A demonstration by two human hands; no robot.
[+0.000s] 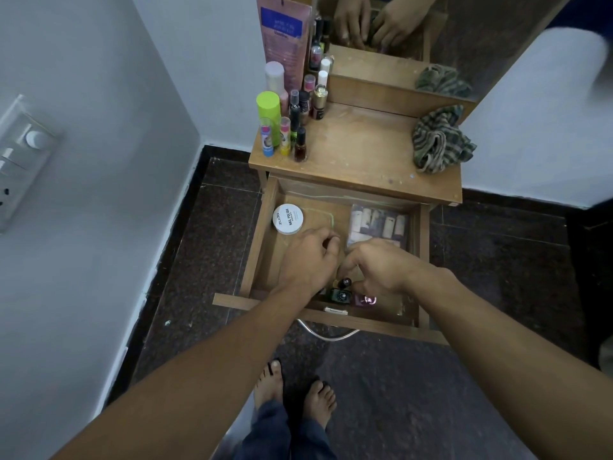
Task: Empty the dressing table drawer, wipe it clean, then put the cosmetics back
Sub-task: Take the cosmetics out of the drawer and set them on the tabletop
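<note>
1. The drawer [259, 240] stands pulled out from under the worktop [358, 154], above a dark stone floor [205, 234].
2. Both hands are down inside the drawer, close together. Whether they touch each other cannot be told.
3. The left hand [308, 260] is over the middle of the drawer with its fingers curled under. Whether they hold anything cannot be told.
4. The right hand [378, 265] is bent down near the drawer's front edge, its fingers and thumb curled round a small dark bottle [345, 282] with a black cap.
5. Just beside that bottle, against the drawer's front wall, lie a dark green jar [341, 296] and a pink item [365, 299]. The pink item is partly hidden by the right hand.
6. A round white tin [288, 219] marked "NAIL POLISH" lies in the drawer's back left corner.
7. A clear pouch [378, 224] of tubes lies in the back right corner, its near end hidden behind the right hand.
8. Along the worktop's left edge a cluster of cosmetics [292, 121] stands upright: a green-capped can [268, 106], small sprays and nail polish bottles.
9. A tall pink tube [285, 38] stands behind the cluster, at the back left corner.
10. A striped cloth [439, 141] lies bunched at the worktop's right edge, well apart from the cosmetics.
11. A mirror [464, 34] behind the worktop reflects both hands and the cloth.
</note>
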